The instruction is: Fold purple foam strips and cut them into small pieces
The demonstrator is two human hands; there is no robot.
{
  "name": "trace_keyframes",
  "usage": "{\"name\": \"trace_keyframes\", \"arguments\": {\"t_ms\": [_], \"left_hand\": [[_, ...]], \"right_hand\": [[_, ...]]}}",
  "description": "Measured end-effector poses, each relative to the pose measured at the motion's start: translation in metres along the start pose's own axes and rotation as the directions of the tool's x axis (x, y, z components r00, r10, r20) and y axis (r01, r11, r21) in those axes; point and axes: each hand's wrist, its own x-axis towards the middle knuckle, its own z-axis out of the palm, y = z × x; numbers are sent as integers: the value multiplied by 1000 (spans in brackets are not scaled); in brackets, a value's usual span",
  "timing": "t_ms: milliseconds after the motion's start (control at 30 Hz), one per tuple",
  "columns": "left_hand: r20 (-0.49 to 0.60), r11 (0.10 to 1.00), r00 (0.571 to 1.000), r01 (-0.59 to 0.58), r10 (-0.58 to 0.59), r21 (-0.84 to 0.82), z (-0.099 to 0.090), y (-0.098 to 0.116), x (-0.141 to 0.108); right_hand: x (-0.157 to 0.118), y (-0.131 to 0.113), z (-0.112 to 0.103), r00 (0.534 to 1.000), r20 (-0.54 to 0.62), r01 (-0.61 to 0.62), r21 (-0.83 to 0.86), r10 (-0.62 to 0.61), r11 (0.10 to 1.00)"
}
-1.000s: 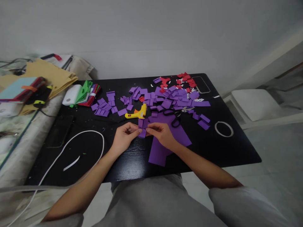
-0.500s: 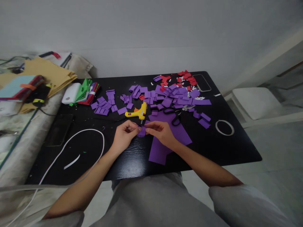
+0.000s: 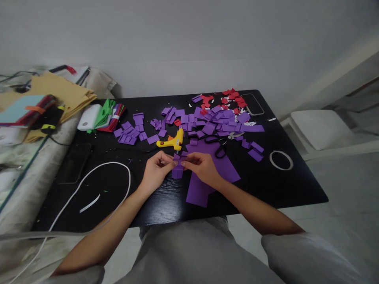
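Between my two hands is a small folded purple paper piece (image 3: 177,172), its lower part hanging below the fingertips. My left hand (image 3: 157,169) pinches its left side, and my right hand (image 3: 201,167) pinches the right. Just beyond the fingers lies a yellow glue gun (image 3: 172,142), its nozzle pointing toward the held piece. Under and beside my right hand is a large purple sheet (image 3: 197,193). Black-handled scissors (image 3: 220,151) rest on the sheet's far edge.
Purple paper pieces (image 3: 222,118) and red scraps (image 3: 237,98) are heaped at the back of the black table (image 3: 254,181). A white cable (image 3: 85,177) loops at left, near a phone (image 3: 74,163). A tape ring (image 3: 281,159) lies at right.
The purple paper piece has turned between my fingers, and more of it now shows above and below them. Both hands stay in nearly the same place; the glue gun has barely shifted.
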Motion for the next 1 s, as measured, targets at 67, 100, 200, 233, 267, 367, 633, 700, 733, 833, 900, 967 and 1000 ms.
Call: {"name": "trace_keyframes", "arguments": {"t_ms": [67, 100, 200, 233, 267, 367, 633, 700, 733, 833, 900, 967, 1000], "left_hand": [[5, 1000, 1000, 9, -9, -6, 0, 0, 0], [7, 1000, 1000, 14, -14, -7, 0, -1, 0], [10, 999, 1000, 29, -28, -31, -1, -3, 0], [14, 998, 999, 30, -29, -52, -1, -4, 0], [20, 997, 999, 28, -26, -77, -1, -5, 0], [41, 990, 999, 11, -6, -138, -1, -8, 1], [79, 998, 997, 27, -22, -61, -3, -7, 1], [80, 998, 996, 30, -26, -48, -3, -6, 1], [76, 998, 997, 30, -27, -47, -3, -6, 1], [61, 998, 998, 35, -32, -48, -1, -5, 0], [61, 998, 997, 39, -36, -50, -1, -5, -1], [67, 998, 997, 43, -40, -54, 0, -4, -1], [71, 997, 997, 46, -42, -57, 0, -4, -1]], "right_hand": [[0, 0, 0, 1000, 0, 3, -15, -3, 1000], [1, 0, 0, 1000, 1, 7, -23, -7, 1000], [1, -1, -1, 1000, 12, 15, -41, -15, 999], [1, -1, -1, 1000, 10, 16, -42, -16, 999], [1, -1, -1, 1000, 6, 17, -43, -16, 999], [0, -1, -1, 1000, -6, 15, -52, -16, 999], [0, -1, -3, 999, 23, 49, -87, -48, 995], [0, -1, -3, 998, 37, 63, -98, -60, 993], [0, -1, -3, 997, 45, 69, -102, -65, 992], [0, 1, -3, 996, 63, 68, -94, -62, 993], [0, 2, -2, 996, 69, 52, -81, -47, 995], [1, 3, -3, 997, 71, 29, -68, -25, 997], [1, 3, -3, 997, 73, 17, -62, -12, 998]]}}
